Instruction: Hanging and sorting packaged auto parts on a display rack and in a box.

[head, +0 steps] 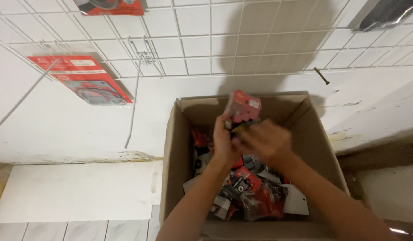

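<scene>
Red carded packets [243, 108], a small stack of them, sit raised above the open cardboard box [179, 134], just in front of the white wall. From my remote seat I read them as flat blister-type retail cards with a red backing; the print is too blurred to make out. My left hand [224, 143] has its fingers closed around the lower edge of the stack, thumb side toward me. My right hand [265, 142] is smeared by motion; it lies against the bottom of the same stack and against the left hand, fingers curled, but I cannot tell whether it truly grips or only steadies.

I judge the packets light and fairly stiff along the card, yet slick where the plastic covers them, so a loose stack could fan out or slide. The safest hold looks like a pinch across the card edges, near the bottom, rather than on the clear bubble.

Below the hands, the box holds a jumble of more red and black packets [249, 192], lying at all angles. On the wall behind hangs a white wire grid [193, 40] with a long bare hook [134, 107], and a similar red packet [81, 78] hanging at the left. Pale floor tiles [77, 192] lie left of the box.
</scene>
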